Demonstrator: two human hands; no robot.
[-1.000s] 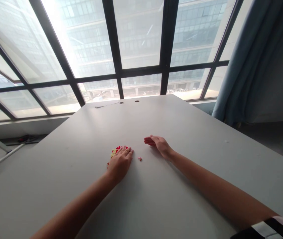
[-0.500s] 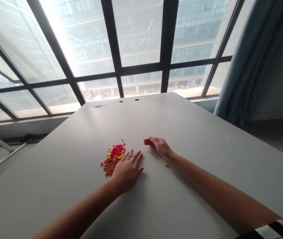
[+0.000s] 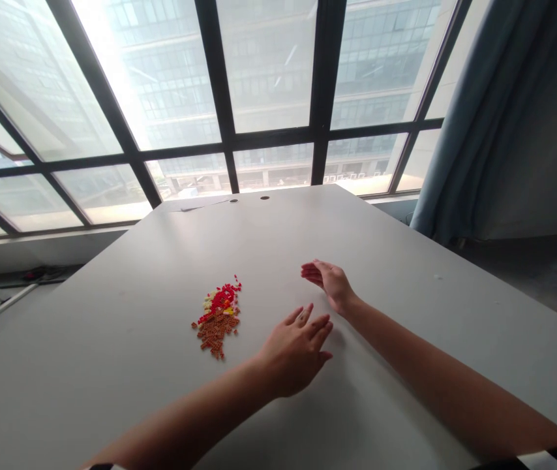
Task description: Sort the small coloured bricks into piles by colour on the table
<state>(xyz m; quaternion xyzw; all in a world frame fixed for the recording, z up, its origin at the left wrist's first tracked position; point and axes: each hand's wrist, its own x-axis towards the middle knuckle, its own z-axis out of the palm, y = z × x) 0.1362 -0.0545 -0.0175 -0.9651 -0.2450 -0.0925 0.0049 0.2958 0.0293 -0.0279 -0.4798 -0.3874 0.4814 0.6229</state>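
A pile of small building bricks (image 3: 217, 326) lies on the white table, brown at the near end, with red, cream and a few yellow and orange pieces at the far end. To the right of the pile, my left hand (image 3: 298, 349) is held palm down with its fingers spread, holding nothing. Farther right and a little beyond it, my right hand (image 3: 330, 284) stands on its edge at the tabletop, fingers stretched out together and palm facing left. Nothing shows in it. The loose brown brick seen earlier near the right wrist is not visible.
The white table (image 3: 161, 261) reaches to a large window with dark frames (image 3: 320, 124). Two round holes and a flat sheet (image 3: 200, 204) are at its far edge. A small white scrap (image 3: 437, 277) lies at right. A blue-grey curtain (image 3: 459, 143) hangs on the right.
My left hand has moved right, off the brick pile, uncovering its brown end. My right hand has shifted slightly right. The view has turned a little.
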